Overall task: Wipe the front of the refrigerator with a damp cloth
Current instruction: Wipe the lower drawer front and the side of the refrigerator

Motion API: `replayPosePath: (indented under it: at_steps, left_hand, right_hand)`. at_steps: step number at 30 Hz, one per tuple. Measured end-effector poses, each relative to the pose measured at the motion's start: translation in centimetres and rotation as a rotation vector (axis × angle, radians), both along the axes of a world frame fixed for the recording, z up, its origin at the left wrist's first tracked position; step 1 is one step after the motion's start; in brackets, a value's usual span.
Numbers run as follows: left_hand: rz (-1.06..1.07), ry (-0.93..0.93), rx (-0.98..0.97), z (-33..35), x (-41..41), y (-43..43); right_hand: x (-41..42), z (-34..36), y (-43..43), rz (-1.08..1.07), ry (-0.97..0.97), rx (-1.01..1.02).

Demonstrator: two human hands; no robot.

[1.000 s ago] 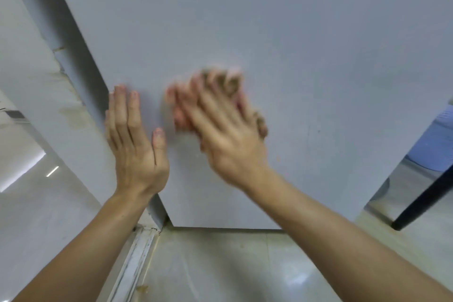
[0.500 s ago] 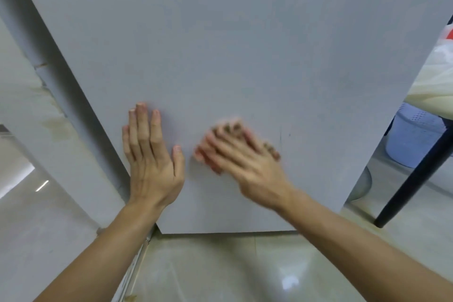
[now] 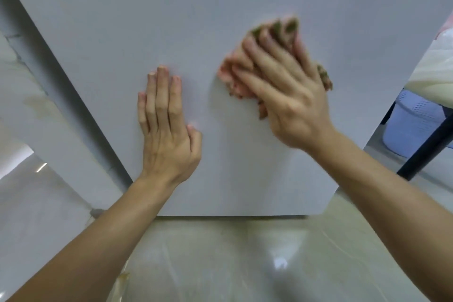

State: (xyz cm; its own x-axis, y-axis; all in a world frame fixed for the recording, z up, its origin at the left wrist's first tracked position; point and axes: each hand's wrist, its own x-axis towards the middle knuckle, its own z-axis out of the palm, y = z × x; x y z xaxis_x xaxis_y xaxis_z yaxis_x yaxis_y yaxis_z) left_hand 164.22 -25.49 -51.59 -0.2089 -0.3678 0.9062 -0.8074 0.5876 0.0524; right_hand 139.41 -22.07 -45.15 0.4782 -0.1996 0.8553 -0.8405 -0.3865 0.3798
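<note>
The pale grey refrigerator door [image 3: 220, 19] fills most of the view, its lower edge just above the floor. My right hand [image 3: 286, 91] lies flat with spread fingers on a pink and green cloth [image 3: 231, 76], pressing it against the door right of centre. The cloth shows at the fingertips and at both sides of the hand; the rest is hidden under the palm. My left hand [image 3: 166, 125] rests flat on the door to the left of the cloth, fingers straight and together.
A pale wall or cabinet side [image 3: 36, 105] stands at the left of the refrigerator. At the right are a light blue perforated basket [image 3: 414, 122], a black slanted leg [image 3: 426, 144] and a cream cloth [image 3: 436, 73]. Glossy floor tiles [image 3: 245, 265] lie below.
My right hand has swept the cloth up and to the right across the door. My left hand stays flat on the door. The view has shifted closer.
</note>
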Motion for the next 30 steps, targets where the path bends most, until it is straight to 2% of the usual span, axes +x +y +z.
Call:
replayPosePath:
  at_steps: [3,8,10,13,15,17,23,25,27,30]
  left_hand:
    - [-0.015,-0.011,-0.005,-0.4,-0.9,0.2]
    - [-0.022,-0.035,-0.002,-1.3,-1.7,0.3]
    - [-0.017,-0.036,-0.003,-1.4,-1.8,0.4]
    - [-0.021,-0.052,0.003,-1.5,-2.4,0.6]
    - [-0.033,-0.061,0.008,-1.9,-3.0,1.0]
    - [-0.053,-0.09,0.014,-2.1,-3.7,1.3]
    - [-0.045,-0.11,-0.005,-1.9,-5.5,1.5]
    - [-0.041,-0.106,-0.009,-1.7,-6.1,1.4]
    - [-0.043,-0.106,-0.009,-1.6,-6.7,1.4]
    - [-0.052,-0.104,-0.021,-1.6,-7.6,1.4]
  right_hand:
    - [-0.9,-7.2,0.8,0.012,0.063,0.133]
    - [-4.3,-19.7,3.5,0.016,0.472,0.54]
    - [-5.8,-22.6,4.7,-0.01,0.603,0.66]
    - [-6.4,-23.5,5.5,-0.035,0.636,0.74]
    - [-6.4,-22.4,5.7,-0.022,0.59,0.707]
    - [-6.5,-19.7,5.5,-0.008,0.46,0.61]
    - [-9.6,-3.7,2.8,0.017,-0.111,0.205]
    - [-10.4,-0.3,1.9,0.022,-0.269,0.101]
    - [-10.1,0.0,1.7,-0.014,-0.318,0.014]
    - [-9.0,-3.9,2.1,-0.042,-0.215,-0.009]
